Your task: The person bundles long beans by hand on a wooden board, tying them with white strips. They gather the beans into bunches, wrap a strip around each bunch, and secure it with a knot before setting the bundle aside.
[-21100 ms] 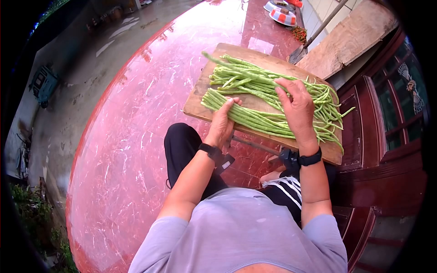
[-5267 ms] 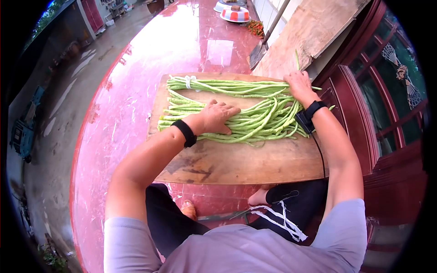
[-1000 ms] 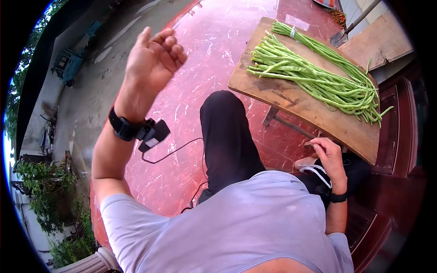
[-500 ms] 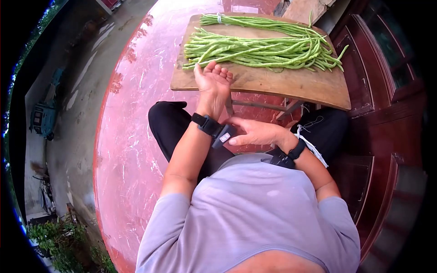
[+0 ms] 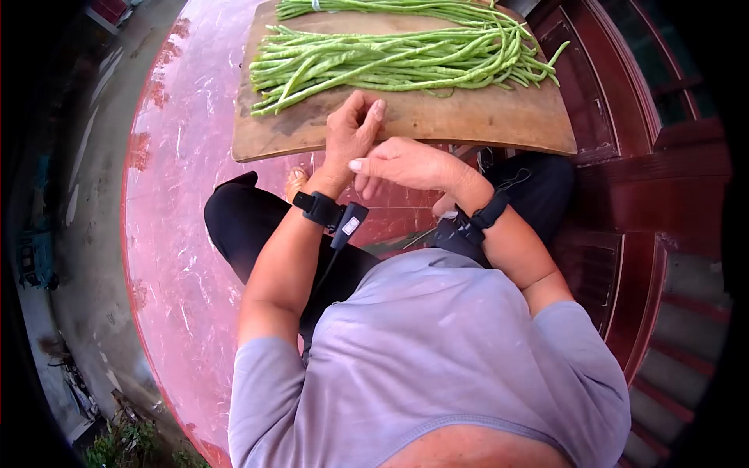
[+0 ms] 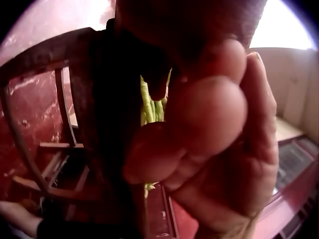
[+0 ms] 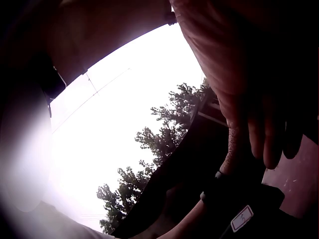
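Note:
My left hand (image 5: 355, 132) is over the near edge of the wooden board (image 5: 468, 125), just short of the yardlong beans (image 5: 382, 62). Its fingers are loosely curled, with nothing seen in them. My right hand (image 5: 413, 165) reaches across in front of me, its thumb and fingers at the left wrist. In the right wrist view, several fingers (image 7: 269, 134) of the right hand extend straight downward. Loose beans lie in a broad heap on the board. Behind it is a bundle of beans (image 5: 406, 9) bound by a pale tie (image 5: 316, 5), partly cut off by the frame.
Below the board, dark-trousered legs (image 5: 250, 222) are spread around its stand. A dark red panelled door (image 5: 577, 86) is close on the right. Glossy red floor (image 5: 183, 203) extends left to a lower grey yard. Black straps with cameras (image 5: 347, 222) are on both wrists.
Across the earlier views, the beans were gripped, then a tied bundle appeared behind the loose heap. Lately my raised left hand came down toward the board, and my right hand moved across to the left wrist.

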Motion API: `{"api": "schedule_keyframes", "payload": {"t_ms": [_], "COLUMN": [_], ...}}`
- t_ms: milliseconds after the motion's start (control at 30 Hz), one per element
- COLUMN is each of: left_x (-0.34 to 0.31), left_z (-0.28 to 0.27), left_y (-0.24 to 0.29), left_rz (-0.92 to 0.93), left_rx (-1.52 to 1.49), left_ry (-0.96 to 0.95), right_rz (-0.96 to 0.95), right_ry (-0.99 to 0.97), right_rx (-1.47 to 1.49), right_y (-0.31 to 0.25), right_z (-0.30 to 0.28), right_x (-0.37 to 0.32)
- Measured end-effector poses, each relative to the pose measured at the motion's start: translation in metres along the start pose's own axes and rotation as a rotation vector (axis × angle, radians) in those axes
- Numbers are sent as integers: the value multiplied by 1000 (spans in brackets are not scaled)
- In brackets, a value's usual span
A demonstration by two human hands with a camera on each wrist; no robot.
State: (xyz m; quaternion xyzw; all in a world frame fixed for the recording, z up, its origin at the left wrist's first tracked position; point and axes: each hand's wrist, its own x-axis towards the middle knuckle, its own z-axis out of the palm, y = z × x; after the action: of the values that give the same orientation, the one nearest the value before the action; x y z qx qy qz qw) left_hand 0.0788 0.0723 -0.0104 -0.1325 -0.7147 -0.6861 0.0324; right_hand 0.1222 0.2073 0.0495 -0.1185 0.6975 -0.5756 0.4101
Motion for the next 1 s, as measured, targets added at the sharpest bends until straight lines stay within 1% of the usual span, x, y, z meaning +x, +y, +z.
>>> {"api": "schedule_keyframes", "payload": {"t_ms": [33,67,100,167,200,233,267,300,367,400,500,533,567,633,700,733,767,800,900,933,1000], "left_x": [-2,-3,-2,1,0,5,9,11,14,14,10,7,4,0,-3,-3,-3,-2,0,0,-1], "left_z": [1,-1,-3,-12,-21,-29,-35,-41,-52,-57,-62,-60,-58,-54,-48,-49,-48,-49,-55,-56,-57], "left_y": [9,12,13,13,32,24,18,17,16,16,9,13,10,20,29,26,25,24,24,25,29], "left_rz": [-115,-117,-75,-22,-128,-81,-127,-173,-285,-340,-336,-329,-301,-480,-506,-517,-510,-515,-566,-590,-580], "left_rx": [-192,-314,-285,-220,-341,-377,-444,-513,-761,-888,-1009,-992,-965,-673,-611,-613,-671,-718,-796,-810,-923], "left_ry": [39,62,100,153,168,240,288,335,414,449,436,430,383,230,124,101,98,115,167,182,216], "right_rz": [-61,-163,-166,-268,-298,-328,-353,-379,-426,-454,-606,-635,-615,-580,-575,-585,-594,-673,-701,-696,-720], "right_ry": [18,35,124,313,410,504,600,723,959,1005,1108,1087,1093,1104,1101,1102,1101,1085,979,977,943], "right_rx": [15,49,79,194,163,133,108,-131,-616,-861,-1100,-1134,-1162,-1219,-1224,-1222,-1221,-1274,-1206,-1183,-1151], "right_y": [-1,-4,-8,-20,-22,-19,-15,-14,-10,-10,-16,-17,-17,-17,-19,-20,-21,-26,-22,-22,-25], "right_z": [-10,-18,-24,-32,-40,-48,-53,-53,-49,-47,-41,-43,-45,-50,-51,-49,-48,-46,-39,-35,-26], "right_x": [2,4,4,2,5,9,15,20,27,31,44,49,53,59,58,56,52,47,34,28,18]}}
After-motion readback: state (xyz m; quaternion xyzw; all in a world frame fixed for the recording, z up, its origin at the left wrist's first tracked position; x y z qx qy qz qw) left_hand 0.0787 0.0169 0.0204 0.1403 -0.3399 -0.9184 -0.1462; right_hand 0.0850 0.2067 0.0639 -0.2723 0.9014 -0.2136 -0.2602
